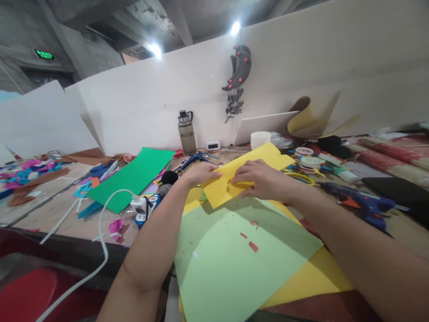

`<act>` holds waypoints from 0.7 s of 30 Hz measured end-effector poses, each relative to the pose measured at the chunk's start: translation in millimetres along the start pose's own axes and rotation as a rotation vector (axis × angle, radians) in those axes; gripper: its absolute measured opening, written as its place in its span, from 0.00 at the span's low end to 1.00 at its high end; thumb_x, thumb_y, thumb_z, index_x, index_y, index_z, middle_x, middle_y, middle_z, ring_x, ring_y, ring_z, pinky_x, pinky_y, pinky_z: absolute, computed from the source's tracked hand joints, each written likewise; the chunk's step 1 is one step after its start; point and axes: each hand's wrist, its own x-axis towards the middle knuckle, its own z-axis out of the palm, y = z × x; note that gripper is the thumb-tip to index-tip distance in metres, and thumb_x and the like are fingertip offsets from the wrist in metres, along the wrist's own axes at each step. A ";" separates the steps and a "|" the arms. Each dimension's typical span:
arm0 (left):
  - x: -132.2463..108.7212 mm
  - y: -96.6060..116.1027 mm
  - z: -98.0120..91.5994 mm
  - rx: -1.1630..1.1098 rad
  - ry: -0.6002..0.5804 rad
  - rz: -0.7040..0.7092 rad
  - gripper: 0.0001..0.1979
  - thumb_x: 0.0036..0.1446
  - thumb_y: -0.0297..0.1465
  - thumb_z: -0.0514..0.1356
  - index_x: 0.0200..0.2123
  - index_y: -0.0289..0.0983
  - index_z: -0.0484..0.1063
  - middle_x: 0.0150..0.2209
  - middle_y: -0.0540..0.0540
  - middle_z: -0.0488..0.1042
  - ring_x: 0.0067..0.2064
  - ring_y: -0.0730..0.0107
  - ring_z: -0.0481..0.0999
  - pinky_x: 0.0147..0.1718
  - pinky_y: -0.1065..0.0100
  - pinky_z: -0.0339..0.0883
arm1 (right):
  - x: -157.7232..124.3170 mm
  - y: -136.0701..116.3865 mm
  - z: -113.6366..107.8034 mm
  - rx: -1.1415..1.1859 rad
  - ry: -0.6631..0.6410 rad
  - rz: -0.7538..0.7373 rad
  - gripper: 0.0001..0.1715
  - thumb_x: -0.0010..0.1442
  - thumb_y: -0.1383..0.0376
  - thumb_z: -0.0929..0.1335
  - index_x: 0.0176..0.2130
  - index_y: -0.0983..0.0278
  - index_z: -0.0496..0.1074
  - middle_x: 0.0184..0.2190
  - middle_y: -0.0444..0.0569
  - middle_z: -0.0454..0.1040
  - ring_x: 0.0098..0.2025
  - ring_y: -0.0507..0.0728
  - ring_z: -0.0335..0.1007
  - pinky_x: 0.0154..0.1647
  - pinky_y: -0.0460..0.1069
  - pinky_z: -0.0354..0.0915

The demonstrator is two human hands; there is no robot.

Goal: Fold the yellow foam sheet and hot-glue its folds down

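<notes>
Both my hands rest on a folded yellow sheet [258,157] at the middle of the table. My left hand [200,172] pinches its left edge, fingers closed on the paper. My right hand [257,180] lies on top of the sheet with fingers bent, pressing the fold down. Under the yellow sheet lies a large light green sheet [231,259], scattered with small red scraps, and beneath that another yellow sheet [315,277].
A dark green sheet [134,178] lies to the left, with a white cable and plug [138,204] beside it. A water bottle [187,132] stands by the white partition. A blue glue gun [370,206], tape rolls [310,161] and paper scraps crowd the right.
</notes>
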 end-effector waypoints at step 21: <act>6.3 -8.9 -0.4 -0.033 0.173 -0.013 0.26 0.44 0.52 0.66 0.31 0.33 0.78 0.27 0.48 0.73 0.24 0.75 0.66 0.23 0.73 0.56 | 5.1 15.5 7.1 -0.013 0.198 0.442 0.12 0.62 0.64 0.66 0.30 0.61 0.78 0.32 0.48 0.81 0.36 0.59 0.75 0.37 0.51 0.61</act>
